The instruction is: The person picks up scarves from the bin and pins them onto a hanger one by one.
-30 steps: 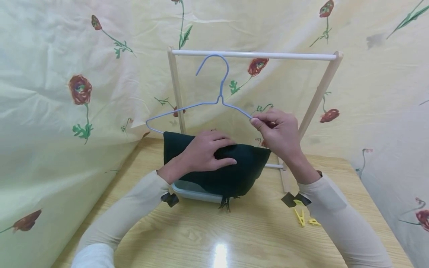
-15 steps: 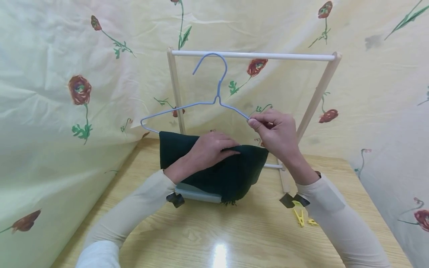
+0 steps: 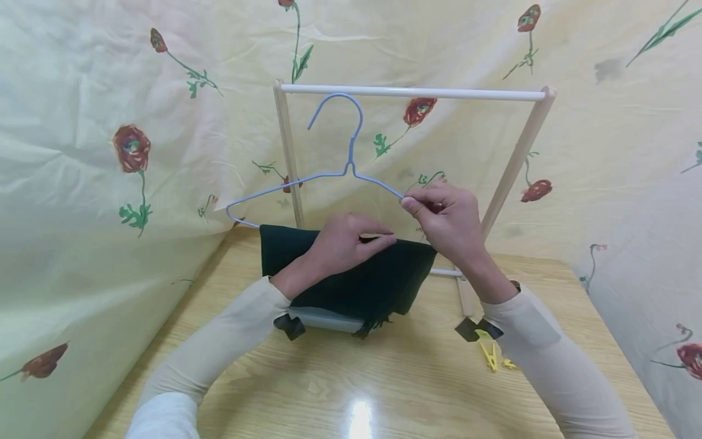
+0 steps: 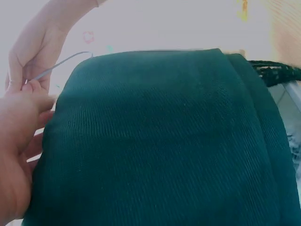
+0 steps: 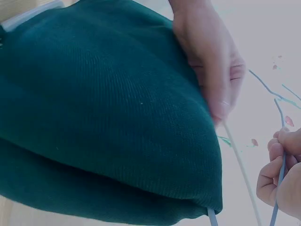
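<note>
If the blue hanger [image 3: 351,149], pinched right of centre by the right hand [image 3: 450,219], tilts, the dark cloth [image 3: 351,286] the left hand [image 3: 340,244] pinches could slide off.

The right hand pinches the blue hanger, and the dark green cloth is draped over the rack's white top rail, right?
Not quite: the head view shows the dark green cloth draped over the blue hanger, not the white top rail. The right hand does pinch the hanger.

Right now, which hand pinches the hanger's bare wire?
The right hand: it pinches the sloping shoulder of the blue wire hanger. The left hand instead lies at the top edge of the dark green fringed scarf.
</note>
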`<action>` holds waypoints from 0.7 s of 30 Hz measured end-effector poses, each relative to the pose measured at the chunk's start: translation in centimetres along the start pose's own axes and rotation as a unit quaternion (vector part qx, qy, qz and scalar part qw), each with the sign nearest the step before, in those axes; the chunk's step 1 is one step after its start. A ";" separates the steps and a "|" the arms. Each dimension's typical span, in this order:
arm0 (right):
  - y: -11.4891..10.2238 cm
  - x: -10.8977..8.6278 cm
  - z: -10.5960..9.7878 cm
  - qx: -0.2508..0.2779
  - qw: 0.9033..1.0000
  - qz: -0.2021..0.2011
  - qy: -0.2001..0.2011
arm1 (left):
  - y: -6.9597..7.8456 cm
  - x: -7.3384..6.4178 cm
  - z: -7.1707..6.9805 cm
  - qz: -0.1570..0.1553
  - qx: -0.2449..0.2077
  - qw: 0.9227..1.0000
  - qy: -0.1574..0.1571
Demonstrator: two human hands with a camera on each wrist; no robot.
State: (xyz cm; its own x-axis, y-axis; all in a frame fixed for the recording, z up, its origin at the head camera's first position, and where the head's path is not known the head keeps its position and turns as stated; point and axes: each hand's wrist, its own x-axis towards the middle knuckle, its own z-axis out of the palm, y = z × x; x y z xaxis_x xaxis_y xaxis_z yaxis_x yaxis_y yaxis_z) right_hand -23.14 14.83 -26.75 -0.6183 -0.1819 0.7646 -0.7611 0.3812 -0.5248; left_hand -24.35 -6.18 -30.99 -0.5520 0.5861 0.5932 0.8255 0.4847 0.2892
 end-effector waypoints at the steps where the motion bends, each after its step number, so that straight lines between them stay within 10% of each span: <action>1: 0.0 0.0 0.0 -0.002 1.000 0.002 -0.001 | 0.1 0.0 0.0 -0.005 0.018 0.999 -0.028; 6: -0.1 0.1 0.0 -0.014 1.000 0.010 -0.003 | 0.3 -0.1 0.0 -0.015 0.093 0.987 -0.129; 16: -0.6 0.2 0.4 -0.005 1.000 0.002 -0.007 | -0.4 -0.4 1.0 0.028 0.116 0.992 -0.034; 21: -0.2 0.2 0.2 -0.023 1.000 0.005 -0.007 | -0.7 -0.8 0.5 0.021 0.086 0.995 -0.054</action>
State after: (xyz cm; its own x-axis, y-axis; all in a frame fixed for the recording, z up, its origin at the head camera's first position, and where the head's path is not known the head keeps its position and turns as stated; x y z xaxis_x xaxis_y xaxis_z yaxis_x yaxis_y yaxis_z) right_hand -23.10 14.53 -26.56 -0.6288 -0.1903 0.7539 -0.7453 0.4236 -0.5148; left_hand -24.51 -6.64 -32.05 -0.5340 0.6706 0.5149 0.8212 0.5563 0.1272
